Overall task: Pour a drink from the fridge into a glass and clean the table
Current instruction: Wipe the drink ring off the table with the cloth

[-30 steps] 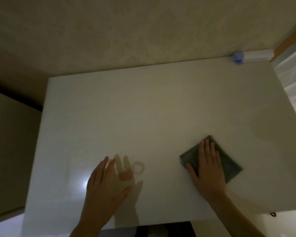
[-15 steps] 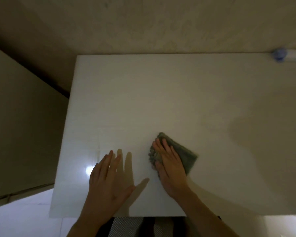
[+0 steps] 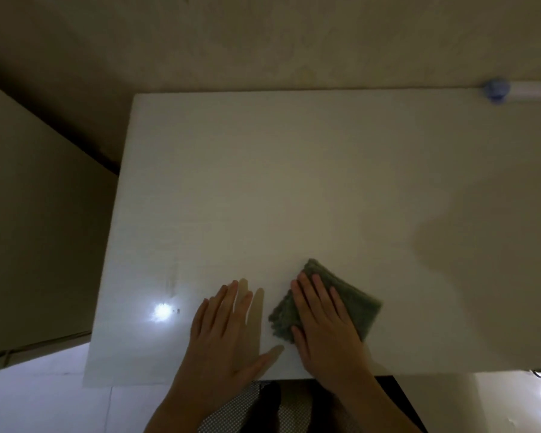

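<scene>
A: Where are the hands?

B: Both lie low on the white table (image 3: 294, 182), near its front edge. The right hand (image 3: 325, 326), at about five o'clock from the table's middle, lies palm down on a grey-green cloth (image 3: 356, 304), fingers straight and close together, pointing to eleven o'clock. It presses the cloth flat and does not clutch it.

A: And the other?

B: The left hand (image 3: 222, 332) rests flat on the bare top at seven o'clock, just beside the cloth, fingers spread a little, thumb out toward three o'clock. It has hold of nothing.

A: How does the cloth lie?

B: Folded, one corner toward twelve o'clock, its left edge rumpled, its right part showing past the hand.

A: The room?

B: Dim. A bright glare spot (image 3: 161, 310) shines on the glossy top at eight o'clock. A beige wall (image 3: 294, 35) runs along the far edge. At two o'clock, in the far corner, a small blue-and-white object (image 3: 497, 89), too blurred to name. Pale floor (image 3: 28, 401) shows at lower left.
</scene>
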